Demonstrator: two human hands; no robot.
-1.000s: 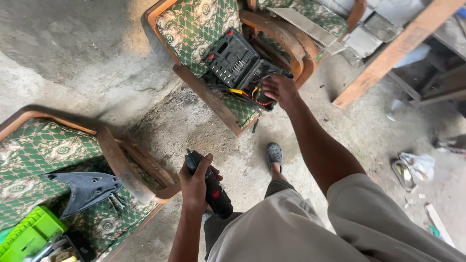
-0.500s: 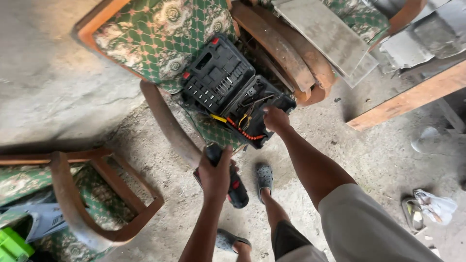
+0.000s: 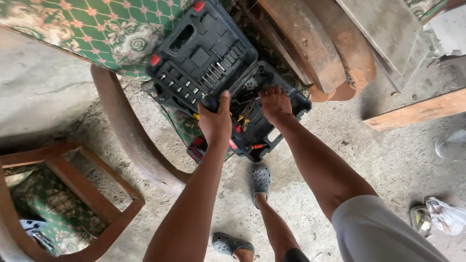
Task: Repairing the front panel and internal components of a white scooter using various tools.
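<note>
An open black tool case (image 3: 279,133) with red latches lies on a green patterned chair seat (image 3: 97,29). Its raised lid (image 3: 201,60) holds rows of drill bits. My left hand (image 3: 216,123) is shut on a black and red cordless drill (image 3: 196,149), pressed against the case's near edge; the hand hides most of the drill. My right hand (image 3: 274,104) rests with fingers spread on the case's inner tray, among yellow and red small parts, holding nothing I can see.
A curved wooden chair arm (image 3: 121,131) runs below the case. A second wooden-framed chair (image 3: 82,194) stands at lower left. Brown curved wooden pieces (image 3: 315,48) and a timber beam (image 3: 417,111) lie at right. My feet in grey clogs (image 3: 260,179) stand on concrete. A crumpled bag (image 3: 444,216) lies far right.
The view has closed in on the case. My left hand has carried the drill up from beside my leg to the case. My right hand stays at the case's inner tray.
</note>
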